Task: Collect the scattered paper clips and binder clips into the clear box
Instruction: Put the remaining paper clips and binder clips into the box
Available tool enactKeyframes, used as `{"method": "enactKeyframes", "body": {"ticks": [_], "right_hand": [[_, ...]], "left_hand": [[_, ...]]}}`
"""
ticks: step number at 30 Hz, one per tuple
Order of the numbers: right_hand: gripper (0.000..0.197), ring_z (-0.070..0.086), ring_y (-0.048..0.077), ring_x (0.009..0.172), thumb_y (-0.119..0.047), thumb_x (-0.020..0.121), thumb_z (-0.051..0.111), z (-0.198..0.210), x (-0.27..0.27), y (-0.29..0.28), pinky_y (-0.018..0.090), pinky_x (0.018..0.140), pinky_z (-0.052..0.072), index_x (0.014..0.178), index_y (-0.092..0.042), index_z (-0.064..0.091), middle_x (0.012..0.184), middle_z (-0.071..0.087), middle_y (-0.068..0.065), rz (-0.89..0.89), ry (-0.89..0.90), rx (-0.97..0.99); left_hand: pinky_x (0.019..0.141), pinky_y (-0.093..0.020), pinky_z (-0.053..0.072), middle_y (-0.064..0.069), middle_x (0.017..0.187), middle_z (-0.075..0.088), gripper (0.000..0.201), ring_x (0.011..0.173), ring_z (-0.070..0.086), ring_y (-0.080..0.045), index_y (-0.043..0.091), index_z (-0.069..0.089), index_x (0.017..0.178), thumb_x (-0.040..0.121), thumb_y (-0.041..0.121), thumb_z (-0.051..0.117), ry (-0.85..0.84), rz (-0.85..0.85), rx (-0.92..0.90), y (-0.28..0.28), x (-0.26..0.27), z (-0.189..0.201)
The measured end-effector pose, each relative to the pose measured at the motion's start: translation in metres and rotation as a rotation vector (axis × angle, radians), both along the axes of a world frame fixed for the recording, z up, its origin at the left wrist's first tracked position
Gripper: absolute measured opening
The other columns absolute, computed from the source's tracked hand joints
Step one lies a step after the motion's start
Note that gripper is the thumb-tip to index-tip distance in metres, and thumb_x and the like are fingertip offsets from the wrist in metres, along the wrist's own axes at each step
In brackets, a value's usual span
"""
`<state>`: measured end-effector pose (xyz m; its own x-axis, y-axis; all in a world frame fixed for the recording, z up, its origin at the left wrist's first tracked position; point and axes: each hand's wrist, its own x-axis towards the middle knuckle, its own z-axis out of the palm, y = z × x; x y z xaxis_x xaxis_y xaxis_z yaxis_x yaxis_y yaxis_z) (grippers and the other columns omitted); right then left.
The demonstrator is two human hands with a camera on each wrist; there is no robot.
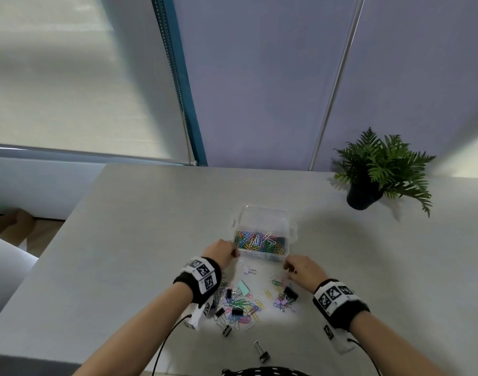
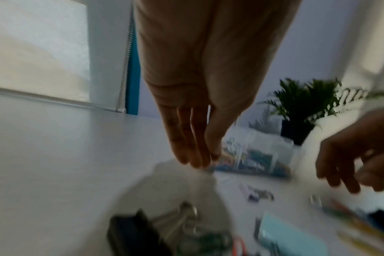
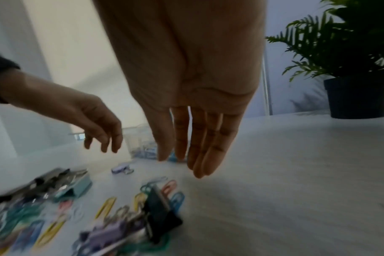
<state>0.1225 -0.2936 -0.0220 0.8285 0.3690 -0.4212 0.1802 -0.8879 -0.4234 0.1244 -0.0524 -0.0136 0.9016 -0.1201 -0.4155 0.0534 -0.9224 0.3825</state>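
The clear box (image 1: pixel 265 210) stands mid-table with several coloured paper clips (image 1: pixel 259 241) heaped in its near end. My left hand (image 1: pixel 233 252) hovers at the box's near left corner, fingers straight and loose (image 2: pixel 195 155), with nothing seen in it. My right hand (image 1: pixel 286 265) hangs just off the near right corner, fingers straight (image 3: pixel 200 155) and empty. Below the hands lie scattered paper clips (image 1: pixel 243 308), a teal binder clip (image 1: pixel 243 287), a black binder clip (image 1: pixel 290 293) and a small lilac binder clip (image 1: pixel 249 270). Both wrist views are blurred.
A potted fern (image 1: pixel 379 169) stands at the table's back right. One black binder clip (image 1: pixel 262 354) lies alone near the front edge. The grey table (image 1: pixel 124 240) is bare to the left and right. A window blind and a wall rise behind.
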Motion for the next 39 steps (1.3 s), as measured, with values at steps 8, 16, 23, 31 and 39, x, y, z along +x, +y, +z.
{"method": "enactKeyframes", "body": {"ticks": [8,16,23,31,39], "right_hand": [[0.062,0.038,0.025,0.119,-0.025,0.073,0.071,-0.015,-0.023,0.024,0.037,0.085,0.044,0.123,-0.009,0.037,0.132,0.039,0.008,0.145,-0.024,-0.136],[0.048,0.043,0.026,0.119,-0.014,0.08,0.062,-0.023,-0.022,0.03,0.038,0.094,0.042,0.123,-0.01,0.041,0.131,0.045,0.008,0.06,-0.057,-0.081],[0.038,0.05,0.027,0.113,-0.017,0.081,0.06,-0.027,-0.025,0.026,0.035,0.091,0.042,0.116,-0.009,0.048,0.123,0.053,0.01,-0.014,-0.083,-0.089],[0.022,0.054,0.03,0.104,-0.006,0.086,0.042,-0.028,-0.027,0.02,0.035,0.082,0.04,0.106,-0.006,0.051,0.111,0.059,0.014,-0.007,-0.127,-0.042],[0.024,0.057,0.017,0.076,0.002,0.069,0.061,-0.022,-0.016,-0.001,0.01,0.063,0.039,0.071,-0.022,0.057,0.077,0.062,0.005,-0.167,0.026,0.256]], "left_hand": [[0.097,-0.04,0.046,-0.005,0.128,0.045,0.057,0.12,0.042,-0.023,0.015,0.047,0.123,0.077,0.041,0.067,-0.069,-0.053,0.031,-0.036,-0.027,-0.03],[0.105,-0.04,0.034,-0.011,0.133,0.044,0.069,0.125,0.04,-0.029,0.008,0.043,0.125,0.068,0.027,0.077,-0.091,-0.252,0.12,-0.084,-0.032,-0.031],[0.106,-0.038,0.032,-0.017,0.128,0.051,0.047,0.123,0.043,-0.031,0.003,0.049,0.122,0.078,0.01,0.065,-0.116,-0.271,0.143,-0.097,-0.033,-0.04],[0.102,-0.042,0.033,-0.023,0.117,0.056,0.035,0.112,0.049,-0.037,-0.002,0.046,0.124,0.089,0.001,0.046,-0.12,-0.405,0.223,-0.104,-0.041,-0.039],[0.089,-0.041,0.044,-0.02,0.111,0.056,0.018,0.103,0.055,-0.036,0.003,0.058,0.105,0.089,0.006,0.05,-0.06,-0.316,0.048,-0.093,-0.032,-0.022]]}}
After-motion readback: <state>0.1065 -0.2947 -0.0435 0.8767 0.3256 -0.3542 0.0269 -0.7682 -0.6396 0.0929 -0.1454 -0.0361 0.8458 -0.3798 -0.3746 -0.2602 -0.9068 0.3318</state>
